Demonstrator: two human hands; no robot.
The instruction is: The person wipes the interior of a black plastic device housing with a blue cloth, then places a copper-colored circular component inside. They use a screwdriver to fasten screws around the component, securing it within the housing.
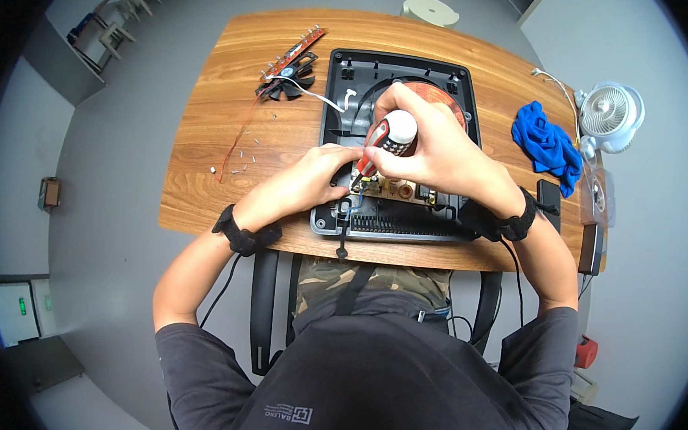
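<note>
A black plastic casing (334, 224) of an appliance lies open on the wooden table in front of me. Inside it sits a circuit board (393, 190) near the front, with a round copper-coloured coil (448, 103) behind. My right hand (435, 146) is closed round a red and white screwdriver (397, 130), its tip pointing down at the board's left end. Beside that tip rests my left hand (321, 174), thumb and index finger apart, at the left edge of the board. The index fingertip reaches the screwdriver's side; the other fingers are partly hidden.
At the far left lie a small black fan (296, 76), a narrow red circuit board (301, 47) with wires, and several loose screws (242, 155). A blue cloth (545, 144), a white desk fan (608, 113) and a black box (548, 204) are on the right.
</note>
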